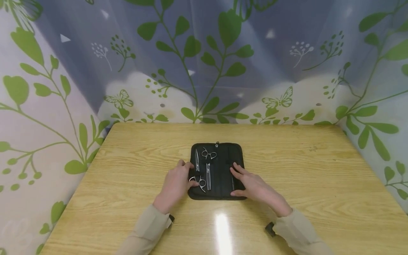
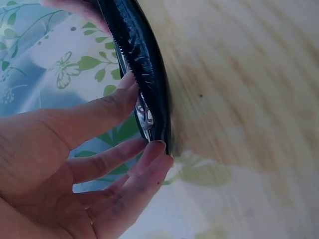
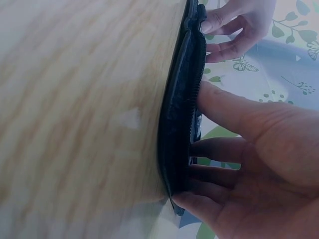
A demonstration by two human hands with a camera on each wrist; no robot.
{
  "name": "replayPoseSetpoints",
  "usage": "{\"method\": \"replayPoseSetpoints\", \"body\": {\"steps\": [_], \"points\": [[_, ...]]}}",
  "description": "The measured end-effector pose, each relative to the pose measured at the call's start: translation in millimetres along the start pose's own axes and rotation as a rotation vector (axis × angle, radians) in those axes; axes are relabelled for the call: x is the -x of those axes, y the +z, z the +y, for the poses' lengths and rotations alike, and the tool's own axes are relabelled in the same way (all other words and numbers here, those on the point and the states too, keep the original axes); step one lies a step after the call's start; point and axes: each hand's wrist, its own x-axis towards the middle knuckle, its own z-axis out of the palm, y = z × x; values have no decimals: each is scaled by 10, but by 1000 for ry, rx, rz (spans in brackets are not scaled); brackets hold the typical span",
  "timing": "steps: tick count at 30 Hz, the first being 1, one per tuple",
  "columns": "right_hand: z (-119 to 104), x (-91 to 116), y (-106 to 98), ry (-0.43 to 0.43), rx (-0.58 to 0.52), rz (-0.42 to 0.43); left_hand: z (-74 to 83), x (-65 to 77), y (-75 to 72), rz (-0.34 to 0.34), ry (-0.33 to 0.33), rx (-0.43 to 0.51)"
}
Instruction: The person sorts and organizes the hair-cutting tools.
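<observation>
A black zip-up scissor case (image 1: 220, 177) lies unfolded flat on the table. Scissors (image 1: 197, 161) with their finger rings toward the near edge sit in its left half. Beside them lies a second pair, thinning scissors (image 1: 208, 173), rings toward the far edge. My left hand (image 1: 174, 182) touches the case's left edge, its thumb near the rings of the first pair. On the right half rest the spread fingers of my right hand (image 1: 256, 187), partly covering a slim dark item (image 1: 232, 182) whose kind is unclear. In the left wrist view, thumb and fingertips meet the zippered edge (image 2: 142, 74).
The case stands on a wood-grain table (image 1: 134, 152). Behind and at both sides hangs a leaf-patterned curtain (image 1: 204, 71). A zipper pull (image 1: 217, 144) sits at the case's far edge. Light glares off the table (image 1: 306, 159) near the front.
</observation>
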Motion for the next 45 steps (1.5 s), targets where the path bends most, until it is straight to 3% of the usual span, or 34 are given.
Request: {"method": "replayPoseSetpoints", "body": {"steps": [11, 16, 27, 31, 36, 39, 42, 45], "points": [[-17, -17, -7, 0, -5, 5, -29, -18, -13, -58, -65, -51], [-36, -40, 6, 3, -23, -6, -100, 35, -60, -138, -107, -70], [20, -55, -15, 39, -71, 9, -101, 69, -171, -294, -85, -59], [81, -49, -20, 45, -109, 83, -96, 56, -166, -355, -89, -46], [158, -62, -29, 63, -165, 288, -99, 31, -152, -388, -88, -24], [209, -73, -33, 104, -211, 368, -107, 20, -143, -397, -81, -6], [232, -82, -48, 127, -216, 374, -116, 16, -142, -398, -72, 1], [211, -84, -63, 144, -279, 297, -119, 17, -156, -387, -56, 1]]}}
